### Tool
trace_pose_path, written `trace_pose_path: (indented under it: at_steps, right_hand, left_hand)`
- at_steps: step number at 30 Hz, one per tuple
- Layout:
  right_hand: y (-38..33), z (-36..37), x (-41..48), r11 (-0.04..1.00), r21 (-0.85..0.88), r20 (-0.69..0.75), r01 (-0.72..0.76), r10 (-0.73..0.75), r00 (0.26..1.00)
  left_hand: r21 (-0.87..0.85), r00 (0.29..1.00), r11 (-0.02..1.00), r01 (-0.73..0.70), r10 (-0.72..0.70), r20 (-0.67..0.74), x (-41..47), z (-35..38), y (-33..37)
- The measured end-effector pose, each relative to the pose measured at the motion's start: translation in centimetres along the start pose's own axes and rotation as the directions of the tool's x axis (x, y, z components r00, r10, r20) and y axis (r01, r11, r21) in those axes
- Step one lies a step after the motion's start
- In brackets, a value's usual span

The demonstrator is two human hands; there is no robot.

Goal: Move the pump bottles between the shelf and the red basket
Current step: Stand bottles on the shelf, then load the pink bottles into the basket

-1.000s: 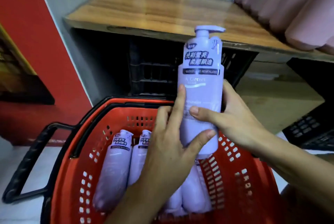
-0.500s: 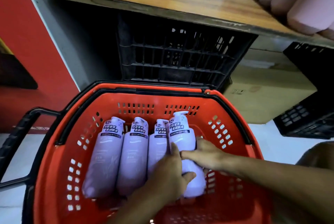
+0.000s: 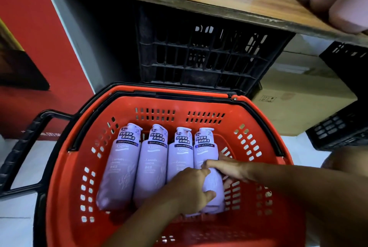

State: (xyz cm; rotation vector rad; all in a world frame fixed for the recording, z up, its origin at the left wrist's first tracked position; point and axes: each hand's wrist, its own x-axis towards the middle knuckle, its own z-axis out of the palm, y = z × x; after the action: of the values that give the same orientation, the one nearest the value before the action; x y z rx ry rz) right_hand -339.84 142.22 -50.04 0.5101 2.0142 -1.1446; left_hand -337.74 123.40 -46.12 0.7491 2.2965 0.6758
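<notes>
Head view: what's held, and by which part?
The rightmost pump bottle, lying in the red basket, is held by its lower body: left hand nearer the base, right hand just above.

Item 1, left hand [image 3: 190,189]: bare; broad back in even light, thumb [image 3: 209,195] short and rounded, other digits mostly hidden
Item 2, left forearm [image 3: 151,219]: bare along the whole visible length, down to the bottom edge
Item 3, right hand [image 3: 229,167]: bare; long slender fingers [image 3: 216,164], knuckles lit from above
Item 4, right forearm [image 3: 298,183]: bare, widening toward the right edge, underside in shadow
Item 5, rounded dim form [image 3: 348,159] above the right forearm: knee or clothing, too dark to tell
</notes>
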Motion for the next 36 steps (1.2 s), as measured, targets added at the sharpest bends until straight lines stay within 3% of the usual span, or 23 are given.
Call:
trace_pose_path:
  at_steps: [4,6,8,9,11,12,14,17,20,22,25,28,31,36]
  right_hand:
    - [-0.1,-0.4,0.2,0.998,-0.016,0.076,-0.059,0.060,0.995]
    - [-0.5,-1.0,0.1,0.994,-0.094,0.064,-0.061,0.068,0.996]
    - [-1.3,-1.7,-0.5,0.950,-0.314,0.032,0.004,0.007,0.999]
    - [-1.8,-2.0,-0.8,0.880,-0.473,0.003,0.028,-0.030,1.000]
    - [-2.9,-2.3,-1.6,0.640,-0.768,-0.120,-0.005,-0.136,0.983]
    - [-3.6,-2.4,-2.1,0.532,-0.846,-0.177,-0.034,-0.220,0.959]
    - [-5.2,-2.7,-3.3,0.453,-0.890,-0.237,-0.043,-0.381,0.894]
    - [-6.7,-4.3,-5.7,0.446,-0.894,-0.307,-0.036,-0.553,0.775]
    - [-4.5,-6.7,-8.6,0.485,-0.864,-0.431,-0.138,-0.570,0.699]
    - [-1.9,-7.7,-10.2,0.571,-0.799,-0.504,-0.189,-0.464,0.728]
    - [1.1,-7.7,-10.5,0.694,-0.696,-0.520,-0.184,-0.310,0.796]
    - [3.1,-7.5,-8.9,0.759,-0.644,-0.553,-0.096,-0.375,0.744]
    - [4.4,-8.7,-7.4,0.752,-0.658,-0.558,-0.024,-0.467,0.686]
    - [6.9,-10.2,-8.0,0.742,-0.667,-0.557,-0.067,-0.436,0.707]
  left_hand:
    - [-0.036,1.000,0.999,-0.007,0.006,-0.017,-0.8,-1.7,-1.1]
    - [-0.069,0.992,0.998,-0.004,-0.005,-0.128,-1.1,-3.9,-2.2]
    - [-0.039,0.958,0.999,0.026,-0.036,-0.283,-1.6,-6.8,-3.6]
    - [-0.004,0.926,0.999,0.052,-0.050,-0.375,-2.2,-8.3,-4.5]
    - [0.045,0.817,0.993,0.106,-0.061,-0.573,-4.1,-10.9,-6.9]
    - [0.079,0.744,0.987,0.138,-0.051,-0.666,-5.3,-11.9,-8.5]
    - [0.196,0.640,0.952,0.233,0.002,-0.768,-7.6,-13.4,-12.1]
    - [0.276,0.599,0.876,0.395,-0.017,-0.801,-9.9,-13.7,-18.3]
    - [0.064,0.626,0.895,0.441,-0.256,-0.737,-11.2,-13.5,-24.2]
    - [0.027,0.658,0.917,0.399,-0.265,-0.705,-11.7,-12.9,-26.3]
    - [-0.019,0.584,0.929,0.371,-0.249,-0.772,-11.2,-11.4,-24.9]
    - [0.057,0.562,0.884,0.464,-0.244,-0.790,-10.6,-11.1,-22.9]
    - [0.026,0.537,0.896,0.443,-0.242,-0.808,-10.4,-10.7,-23.6]
    - [-0.029,0.567,0.905,0.424,-0.290,-0.771,-8.9,-9.9,-24.6]
